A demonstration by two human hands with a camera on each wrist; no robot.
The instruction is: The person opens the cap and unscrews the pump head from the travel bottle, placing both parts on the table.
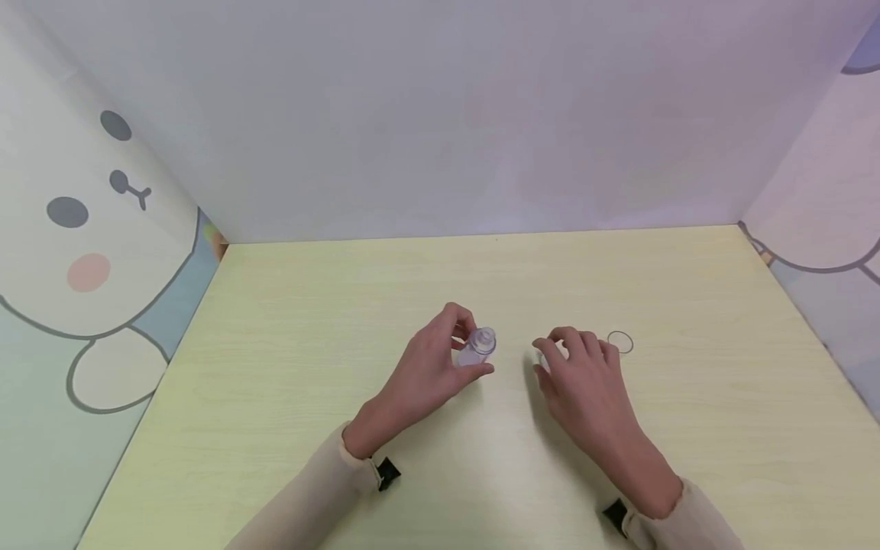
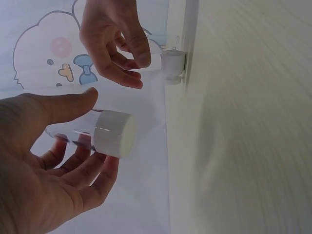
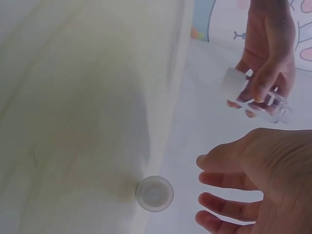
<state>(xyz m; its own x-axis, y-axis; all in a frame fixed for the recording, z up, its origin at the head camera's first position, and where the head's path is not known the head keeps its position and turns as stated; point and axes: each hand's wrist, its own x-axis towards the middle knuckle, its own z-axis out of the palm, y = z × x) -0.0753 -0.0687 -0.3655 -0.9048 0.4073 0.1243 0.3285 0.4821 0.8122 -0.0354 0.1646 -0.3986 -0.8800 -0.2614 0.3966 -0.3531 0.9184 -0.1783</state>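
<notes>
My left hand grips a small clear bottle upright between thumb and fingers, above the table. In the left wrist view, the white end of the bottle points down at the table. To the right, my right hand hovers with fingers apart and loosely bent. Below its fingertips, a small round whitish translucent piece stands on the table; the right wrist view shows a gap between them. In the head view, the fingers partly hide this piece.
A thin dark ring lies on the pale wooden table just beyond the right hand. A plain whitish wall rises along the back edge. Side panels with cartoon animals stand left and right.
</notes>
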